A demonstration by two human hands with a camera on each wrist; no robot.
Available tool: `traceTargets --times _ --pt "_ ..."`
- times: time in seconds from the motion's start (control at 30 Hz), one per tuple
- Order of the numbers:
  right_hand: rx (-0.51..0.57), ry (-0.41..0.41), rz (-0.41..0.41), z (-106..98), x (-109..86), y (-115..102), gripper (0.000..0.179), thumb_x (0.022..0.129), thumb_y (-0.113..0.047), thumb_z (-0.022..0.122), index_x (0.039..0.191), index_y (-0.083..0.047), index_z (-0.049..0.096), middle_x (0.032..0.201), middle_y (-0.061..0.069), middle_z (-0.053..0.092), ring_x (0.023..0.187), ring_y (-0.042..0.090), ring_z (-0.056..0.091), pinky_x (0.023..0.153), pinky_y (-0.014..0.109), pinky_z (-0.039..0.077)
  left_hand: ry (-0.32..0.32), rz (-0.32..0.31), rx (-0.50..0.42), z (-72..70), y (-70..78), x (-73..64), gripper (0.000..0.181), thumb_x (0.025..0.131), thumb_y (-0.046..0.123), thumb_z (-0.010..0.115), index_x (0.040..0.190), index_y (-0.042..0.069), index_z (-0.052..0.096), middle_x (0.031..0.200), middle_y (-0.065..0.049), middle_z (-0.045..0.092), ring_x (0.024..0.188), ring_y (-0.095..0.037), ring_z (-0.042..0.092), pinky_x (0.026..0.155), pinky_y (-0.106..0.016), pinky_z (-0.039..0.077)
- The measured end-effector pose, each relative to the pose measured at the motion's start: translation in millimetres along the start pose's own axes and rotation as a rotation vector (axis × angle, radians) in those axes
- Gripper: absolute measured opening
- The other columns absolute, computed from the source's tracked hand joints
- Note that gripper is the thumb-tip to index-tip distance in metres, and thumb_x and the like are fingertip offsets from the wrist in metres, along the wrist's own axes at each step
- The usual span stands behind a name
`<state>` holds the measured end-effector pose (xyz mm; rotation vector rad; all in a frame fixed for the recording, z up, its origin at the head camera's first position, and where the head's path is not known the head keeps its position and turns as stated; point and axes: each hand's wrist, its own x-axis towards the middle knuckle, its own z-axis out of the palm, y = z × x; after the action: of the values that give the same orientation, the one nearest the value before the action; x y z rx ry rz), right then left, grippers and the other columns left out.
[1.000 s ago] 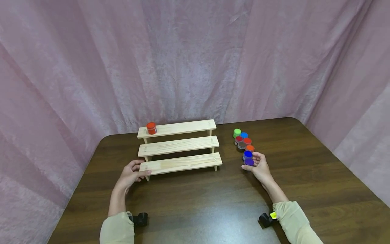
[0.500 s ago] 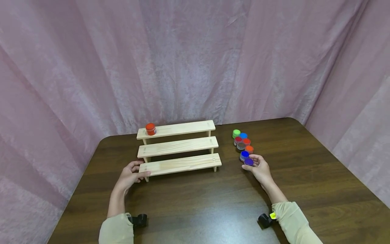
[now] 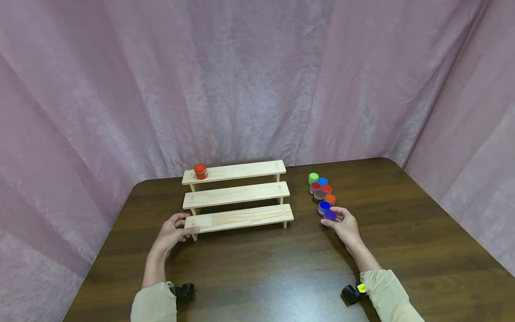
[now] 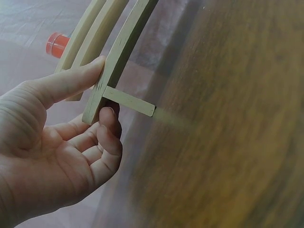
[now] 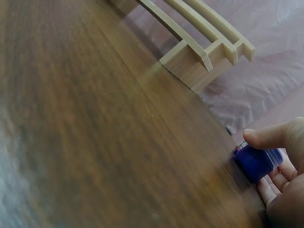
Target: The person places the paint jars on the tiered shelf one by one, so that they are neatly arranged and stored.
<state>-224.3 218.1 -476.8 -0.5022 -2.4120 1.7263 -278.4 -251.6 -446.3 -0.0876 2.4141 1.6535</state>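
Fingers of R hand (image 3: 346,227) nearly closed, pinching purple jar (image 3: 330,215), blue jar (image 3: 323,207) @ its 11 o'clock; L hand (image 3: 170,233) pinches rack (image 3: 236,193).

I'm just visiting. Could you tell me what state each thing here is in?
Left grip: pinching the left end of the lowest shelf.
Right grip: holding the purple jar.
Purple jar: lid on; lifted or not, unclear.
Orange-red jar: lid on, upright on the top shelf.
Seven other jars: upright, clustered on the table.
Wooden rack: upright.
Curtain: hanging in folds.
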Motion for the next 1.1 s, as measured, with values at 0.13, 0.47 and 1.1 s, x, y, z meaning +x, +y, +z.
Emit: traceTargets --times 0.13,0.47,1.1 --pt "0.000 -0.001 0.002 -0.7 -0.4 -0.7 0.053 0.084 -0.009 0.074 0.129 0.004 0.049 0.131 0.026 0.054 0.122 0.035 0.055 0.073 0.004 0.042 0.001 0.008 0.001 0.6 0.7 -0.4 0.066 0.084 0.014 0.074 0.138 -0.003 0.040 0.093 0.004 0.062 0.068 -0.008 0.055 0.064 -0.023 0.047" --pt "-0.012 -0.011 0.015 -2.2 -5.0 1.0 0.054 0.085 -0.010 0.073 0.131 0.004 0.048 0.135 0.028 0.051 0.126 0.039 0.052 0.073 0.003 0.040 0.001 0.016 0.000 2.8 -4.4 0.4 0.065 0.085 0.012 0.074 0.138 -0.004 0.040 0.098 -0.002 0.064 0.067 -0.009 0.055 0.063 -0.025 0.047" --pt "-0.019 -0.035 0.013 -3.4 -1.4 -4.7 0.055 0.084 -0.011 0.074 0.130 0.004 0.049 0.128 0.024 0.056 0.102 0.013 0.060 0.073 0.007 0.044 0.014 0.031 0.002 0.2 -2.7 3.3 0.065 0.084 0.014 0.075 0.138 -0.003 0.042 0.096 0.000 0.063 0.068 -0.009 0.055 0.063 -0.024 0.047"
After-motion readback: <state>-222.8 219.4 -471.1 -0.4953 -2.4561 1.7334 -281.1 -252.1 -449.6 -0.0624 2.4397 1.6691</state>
